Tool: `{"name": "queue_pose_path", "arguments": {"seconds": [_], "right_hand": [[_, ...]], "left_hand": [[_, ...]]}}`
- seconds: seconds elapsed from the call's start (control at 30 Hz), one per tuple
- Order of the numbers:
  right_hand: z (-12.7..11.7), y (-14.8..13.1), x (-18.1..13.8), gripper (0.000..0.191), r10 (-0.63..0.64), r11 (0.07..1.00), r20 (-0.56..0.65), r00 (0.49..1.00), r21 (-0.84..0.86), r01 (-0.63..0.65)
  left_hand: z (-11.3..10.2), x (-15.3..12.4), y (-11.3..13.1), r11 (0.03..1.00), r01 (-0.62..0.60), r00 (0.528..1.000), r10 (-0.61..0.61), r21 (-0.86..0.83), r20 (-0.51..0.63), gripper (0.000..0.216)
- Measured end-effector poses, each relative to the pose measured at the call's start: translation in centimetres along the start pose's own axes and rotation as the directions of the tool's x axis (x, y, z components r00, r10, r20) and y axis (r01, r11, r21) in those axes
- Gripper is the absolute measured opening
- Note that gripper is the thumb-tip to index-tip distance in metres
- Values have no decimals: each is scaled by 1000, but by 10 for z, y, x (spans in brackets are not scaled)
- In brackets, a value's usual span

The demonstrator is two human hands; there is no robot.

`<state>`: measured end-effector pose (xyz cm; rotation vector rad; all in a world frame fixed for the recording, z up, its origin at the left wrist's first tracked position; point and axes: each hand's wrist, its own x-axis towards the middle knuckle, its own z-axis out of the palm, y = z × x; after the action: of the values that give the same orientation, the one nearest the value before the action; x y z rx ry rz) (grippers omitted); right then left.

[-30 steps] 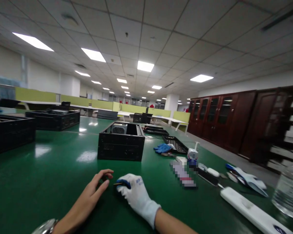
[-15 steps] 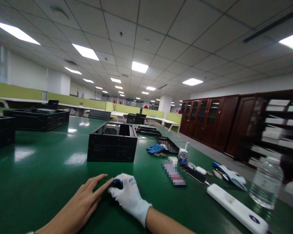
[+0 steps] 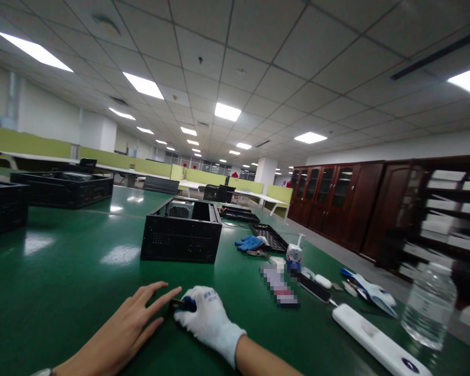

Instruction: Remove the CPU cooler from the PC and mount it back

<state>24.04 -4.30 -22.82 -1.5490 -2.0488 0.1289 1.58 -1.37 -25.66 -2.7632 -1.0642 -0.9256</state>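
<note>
My right hand (image 3: 206, 316), in a white glove with blue-coated fingers, pinches a small thin dark piece (image 3: 176, 304) with a yellowish tint. Its exact kind is too small to tell. Bare and with fingers spread, my left hand (image 3: 135, 318) is just left of it. The left index fingertip points toward the piece; whether it touches cannot be made out. Beyond both hands stands a black computer case (image 3: 180, 237), open at the top, with a power supply (image 3: 179, 209) showing inside.
More black cases (image 3: 68, 190) stand at the left on the green table (image 3: 82, 240). To the right are a blue glove (image 3: 249, 243), a black perforated panel (image 3: 269, 236), a blurred-out phone (image 3: 279, 284), a white power bank (image 3: 376, 337) and a water bottle (image 3: 431, 305).
My left fingers have drawn slightly away from the right hand and spread. The thin piece in the gloved fingers now shows more. The view has shifted a little.
</note>
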Motion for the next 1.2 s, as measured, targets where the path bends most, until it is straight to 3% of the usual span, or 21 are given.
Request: {"name": "queue_pose_path", "arguments": {"seconds": [0.1, 0.47, 0.73, 1.07, 1.2], "right_hand": [[1, 1, -1, 18, -13, 999, -14, 1000, 48, 14], [-7, -3, -5, 7, -53, 988, -266, 963, 128, 90], [5, 3, -2, 14, -74, 995, -62, 995, 58, 78], [-6, -2, -4, 7, -13, 986, -206, 978, 160, 47], [-9, -4, -6, 9, -41, 982, -241, 970, 168, 84]], "left_hand": [[1, -2, 1, 1000, -17, 999, 17, -2, 52, 51], [-2, -1, -1, 995, 31, 1000, -31, -91, 7, 44], [-6, -1, 9, 997, 14, 988, -2, -78, 152, 51], [-20, 2, 16, 992, 64, 989, -48, -112, 140, 42], [-28, 4, 22, 985, 93, 990, -76, -143, 122, 53]]}}
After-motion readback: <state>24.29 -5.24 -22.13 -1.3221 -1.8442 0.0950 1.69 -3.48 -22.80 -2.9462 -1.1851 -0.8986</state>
